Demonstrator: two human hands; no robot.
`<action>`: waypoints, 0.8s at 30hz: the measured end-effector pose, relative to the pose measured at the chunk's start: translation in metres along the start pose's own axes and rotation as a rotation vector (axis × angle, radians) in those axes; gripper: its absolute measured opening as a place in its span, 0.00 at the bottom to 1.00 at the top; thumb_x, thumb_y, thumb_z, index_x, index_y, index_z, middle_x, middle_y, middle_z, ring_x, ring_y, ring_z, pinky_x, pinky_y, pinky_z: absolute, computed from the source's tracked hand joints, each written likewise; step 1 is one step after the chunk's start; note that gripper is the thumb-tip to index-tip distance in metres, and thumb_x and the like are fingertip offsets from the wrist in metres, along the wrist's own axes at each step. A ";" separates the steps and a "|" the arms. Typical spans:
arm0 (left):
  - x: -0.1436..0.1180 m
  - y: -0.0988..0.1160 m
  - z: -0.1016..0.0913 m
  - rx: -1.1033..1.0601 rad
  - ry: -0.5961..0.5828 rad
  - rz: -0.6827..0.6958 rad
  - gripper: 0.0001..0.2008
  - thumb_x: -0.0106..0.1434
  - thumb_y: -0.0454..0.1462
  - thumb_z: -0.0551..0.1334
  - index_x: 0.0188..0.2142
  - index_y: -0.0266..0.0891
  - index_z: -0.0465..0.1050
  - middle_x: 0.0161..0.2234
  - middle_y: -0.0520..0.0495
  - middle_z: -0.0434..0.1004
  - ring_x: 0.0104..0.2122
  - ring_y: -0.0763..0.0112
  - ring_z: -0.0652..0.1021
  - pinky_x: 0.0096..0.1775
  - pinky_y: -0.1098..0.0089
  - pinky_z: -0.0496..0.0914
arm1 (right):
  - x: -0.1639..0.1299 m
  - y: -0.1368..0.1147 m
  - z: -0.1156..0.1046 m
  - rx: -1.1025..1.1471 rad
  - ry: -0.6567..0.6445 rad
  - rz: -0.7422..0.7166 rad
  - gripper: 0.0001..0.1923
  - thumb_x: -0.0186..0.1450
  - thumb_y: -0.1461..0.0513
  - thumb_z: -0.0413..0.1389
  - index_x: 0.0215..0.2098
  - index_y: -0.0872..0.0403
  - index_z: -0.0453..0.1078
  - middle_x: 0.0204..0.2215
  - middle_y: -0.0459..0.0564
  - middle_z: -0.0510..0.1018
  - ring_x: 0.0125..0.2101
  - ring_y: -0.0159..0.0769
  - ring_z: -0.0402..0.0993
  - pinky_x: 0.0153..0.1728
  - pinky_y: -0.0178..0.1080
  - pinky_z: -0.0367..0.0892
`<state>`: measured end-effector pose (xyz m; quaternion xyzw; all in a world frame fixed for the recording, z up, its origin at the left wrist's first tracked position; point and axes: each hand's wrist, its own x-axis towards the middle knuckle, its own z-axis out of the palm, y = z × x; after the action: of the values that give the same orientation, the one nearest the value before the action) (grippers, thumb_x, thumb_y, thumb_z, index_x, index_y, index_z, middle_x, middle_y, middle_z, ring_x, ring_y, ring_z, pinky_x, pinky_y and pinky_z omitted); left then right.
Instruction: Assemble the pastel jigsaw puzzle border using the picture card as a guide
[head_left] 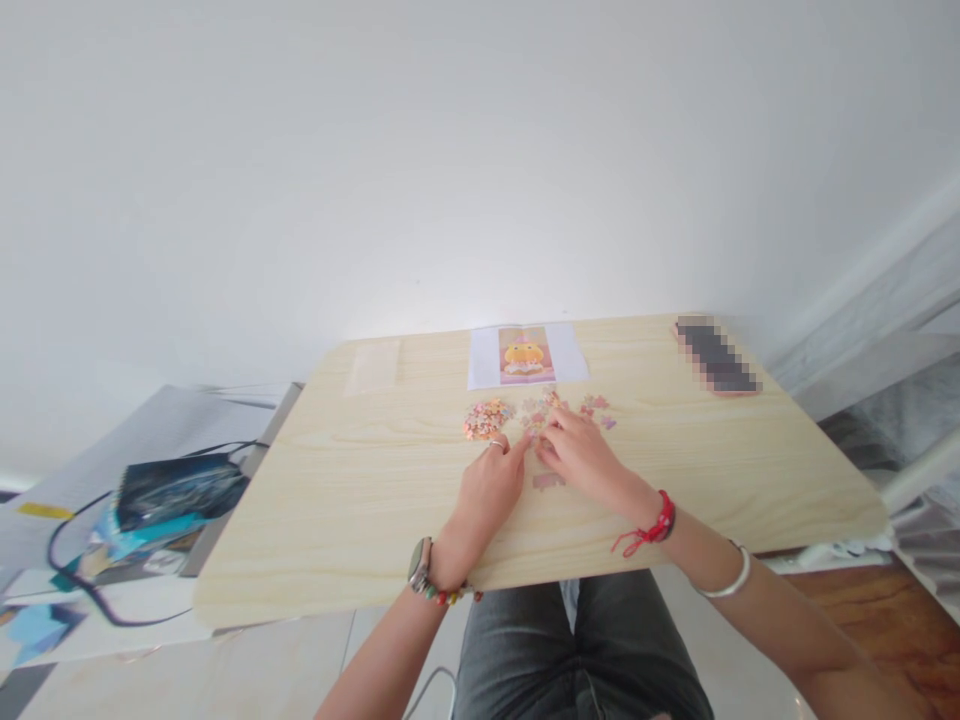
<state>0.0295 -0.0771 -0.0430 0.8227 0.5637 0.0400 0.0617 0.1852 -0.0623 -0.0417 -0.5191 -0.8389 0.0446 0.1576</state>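
Observation:
My right hand (581, 455) is over the loose jigsaw puzzle pieces (598, 404), its fingers bent down and pinched on a puzzle piece that they mostly cover. My left hand (491, 487) rests on the table just left of it. Its thumb points toward the right fingertips, apart from its bent fingers, and no piece shows in it. Beyond the left fingers lies a heaped pile of small puzzle pieces (486, 419). A short pink joined strip of pieces (548, 481) lies flat below the right hand.
A white sheet printed with a yellow cartoon figure (525, 356) lies behind the pieces. A clear plastic sheet (373, 367) is at the table's (315, 520) back left, a blurred-out phone (716, 355) at the back right. Left of the table are a dark pouch (180, 488) and papers. The wall stands behind.

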 end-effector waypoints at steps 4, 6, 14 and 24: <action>0.001 -0.001 0.000 0.000 -0.004 -0.005 0.19 0.65 0.35 0.48 0.55 0.47 0.60 0.36 0.46 0.68 0.32 0.70 0.75 0.31 0.73 0.68 | 0.006 0.001 0.003 -0.045 -0.023 -0.001 0.04 0.60 0.65 0.53 0.30 0.58 0.69 0.32 0.53 0.70 0.35 0.39 0.67 0.37 0.42 0.62; 0.001 0.000 0.000 0.005 -0.010 -0.008 0.19 0.65 0.34 0.48 0.55 0.48 0.59 0.36 0.45 0.68 0.31 0.69 0.75 0.30 0.72 0.68 | 0.006 0.001 0.002 -0.061 -0.044 -0.021 0.04 0.61 0.65 0.53 0.29 0.58 0.68 0.32 0.53 0.70 0.35 0.40 0.68 0.37 0.42 0.61; -0.002 0.003 -0.004 -0.015 -0.021 -0.010 0.19 0.65 0.34 0.48 0.56 0.45 0.59 0.37 0.45 0.67 0.33 0.69 0.75 0.32 0.72 0.68 | 0.004 0.001 0.000 -0.092 -0.054 -0.065 0.05 0.62 0.63 0.53 0.29 0.57 0.67 0.31 0.53 0.70 0.35 0.39 0.67 0.36 0.42 0.59; -0.037 0.018 -0.010 -0.008 0.018 0.038 0.14 0.66 0.36 0.48 0.48 0.43 0.65 0.35 0.47 0.68 0.30 0.70 0.74 0.29 0.73 0.67 | 0.006 0.011 -0.014 0.032 -0.127 -0.157 0.04 0.62 0.64 0.54 0.35 0.56 0.69 0.36 0.51 0.69 0.38 0.36 0.65 0.39 0.40 0.56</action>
<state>0.0314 -0.1176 -0.0302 0.8328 0.5481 0.0505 0.0591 0.1967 -0.0535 -0.0301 -0.4455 -0.8843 0.0785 0.1157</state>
